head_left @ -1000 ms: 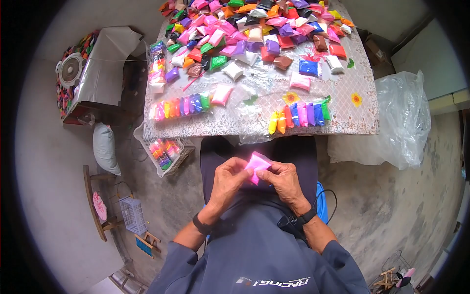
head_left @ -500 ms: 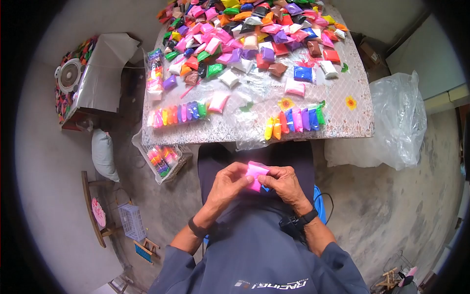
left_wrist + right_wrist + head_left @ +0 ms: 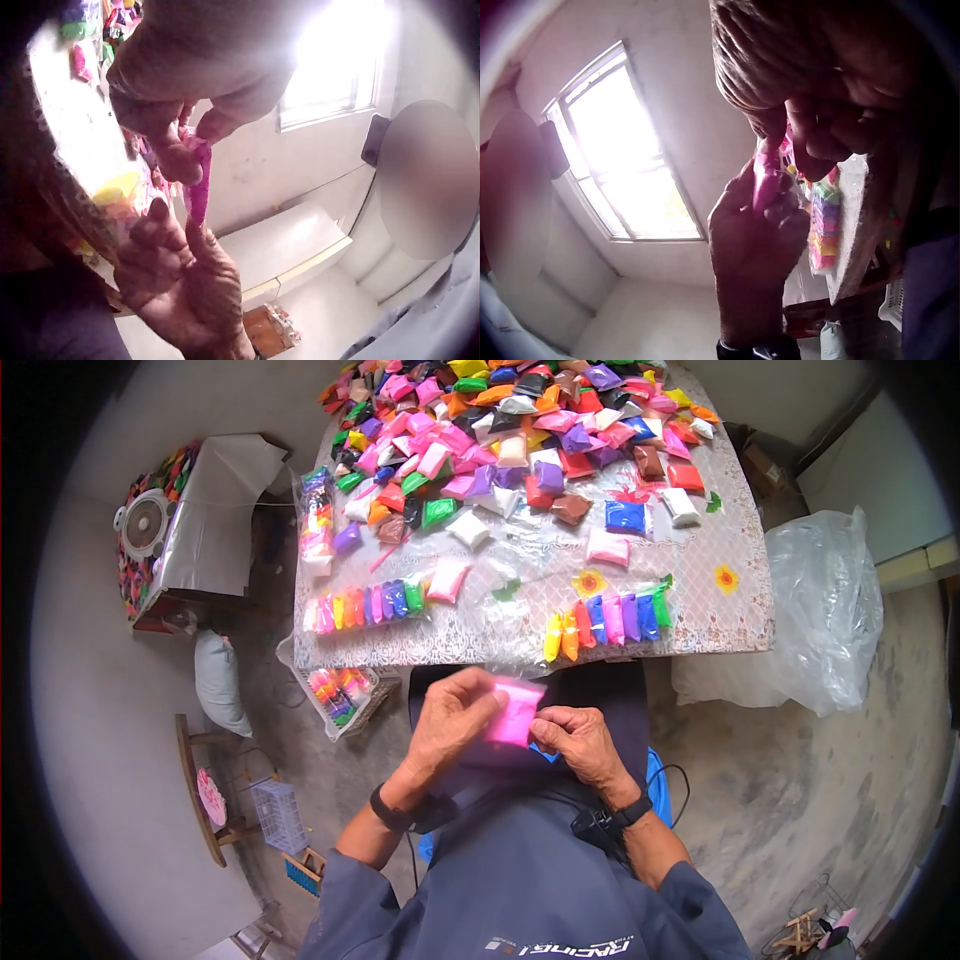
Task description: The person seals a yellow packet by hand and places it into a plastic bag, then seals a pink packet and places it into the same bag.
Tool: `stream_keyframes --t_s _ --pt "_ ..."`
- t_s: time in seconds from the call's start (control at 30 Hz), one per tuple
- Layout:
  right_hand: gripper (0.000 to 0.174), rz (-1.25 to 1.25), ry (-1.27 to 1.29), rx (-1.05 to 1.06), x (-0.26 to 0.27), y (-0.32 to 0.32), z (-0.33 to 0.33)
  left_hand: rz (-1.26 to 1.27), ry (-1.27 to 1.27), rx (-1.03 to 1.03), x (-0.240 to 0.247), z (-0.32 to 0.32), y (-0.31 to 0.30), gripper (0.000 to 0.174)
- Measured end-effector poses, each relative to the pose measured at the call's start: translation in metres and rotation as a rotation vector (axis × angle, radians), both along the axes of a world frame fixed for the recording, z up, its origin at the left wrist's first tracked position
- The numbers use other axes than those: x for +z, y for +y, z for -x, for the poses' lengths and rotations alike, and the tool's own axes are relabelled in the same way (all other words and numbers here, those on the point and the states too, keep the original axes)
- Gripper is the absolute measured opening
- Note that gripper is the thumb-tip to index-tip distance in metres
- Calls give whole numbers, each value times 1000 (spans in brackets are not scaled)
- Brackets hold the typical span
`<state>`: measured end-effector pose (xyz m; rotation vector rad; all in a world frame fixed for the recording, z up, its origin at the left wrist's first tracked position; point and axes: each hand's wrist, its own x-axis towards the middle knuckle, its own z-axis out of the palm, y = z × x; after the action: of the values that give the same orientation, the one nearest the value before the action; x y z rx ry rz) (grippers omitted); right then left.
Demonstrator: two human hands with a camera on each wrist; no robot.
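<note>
A bright pink packet (image 3: 512, 712) is held over the lap, just in front of the table edge. My left hand (image 3: 455, 712) pinches its left side between thumb and fingers. At its lower right corner, the thumb and forefinger of my right hand (image 3: 580, 742) grip the edge. The left wrist view shows the pink packet (image 3: 199, 180) nearly edge-on between the two hands. In the right wrist view the left hand (image 3: 754, 240) holds the packet (image 3: 765, 180) from below, with the right fingers at its top.
Patterned cloth covers the table (image 3: 700, 600), with a large heap of coloured packets (image 3: 480, 440) at the back. Near the front edge lie two rows of coloured packets, a left row (image 3: 365, 605) and a right row (image 3: 610, 620). A white basket (image 3: 345, 695) stands at lower left; clear plastic (image 3: 820, 610) hangs right.
The pink packet has turned so its broad face shows flatter to the head view. My left hand has moved up slightly, and my right hand has shifted down to the packet's lower right corner.
</note>
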<state>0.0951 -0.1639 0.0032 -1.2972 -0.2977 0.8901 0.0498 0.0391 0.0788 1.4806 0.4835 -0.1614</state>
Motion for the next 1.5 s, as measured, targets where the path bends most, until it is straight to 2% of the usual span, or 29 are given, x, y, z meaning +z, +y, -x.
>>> stream_keyframes --t_s 0.07,0.27,0.37,0.4,0.47,0.6,0.67,0.73,1.07,1.23,1.33,1.5 --pt "26 -18 91 -83 2 3 2 -92 23 61 4 -11 9 13" --pt "22 60 214 -89 -20 -1 9 -298 -61 179 9 -58 31 8" --pt "22 81 216 -93 -31 -2 12 -359 -278 233 0 -78 30 24" --pt "22 92 222 -96 -35 -2 12 -360 -272 232 -3 -83 32 24" --pt "22 90 231 -100 -40 -2 10 -579 -288 152 -9 -90 35 25" --pt "22 93 281 -102 -55 -4 8 -772 -305 48 -25 -99 36 24" --pt "22 93 290 -105 -56 -4 4 -801 -297 31 -31 -104 33 23" --pt "22 95 299 -110 -58 -5 3 -951 -368 51 -37 -109 28 17" --pt "24 112 324 -103 -59 1 0 -1032 -340 -110 -51 -119 12 24" --pt "24 87 295 -125 -58 7 -7 -1013 -286 -260 -58 -116 13 22" --pt "24 77 319 -146 -59 9 -8 -929 -182 -303 -57 -116 11 21" --pt "23 28 395 -217 -58 9 -9 -919 -166 -354 -54 -118 8 21"
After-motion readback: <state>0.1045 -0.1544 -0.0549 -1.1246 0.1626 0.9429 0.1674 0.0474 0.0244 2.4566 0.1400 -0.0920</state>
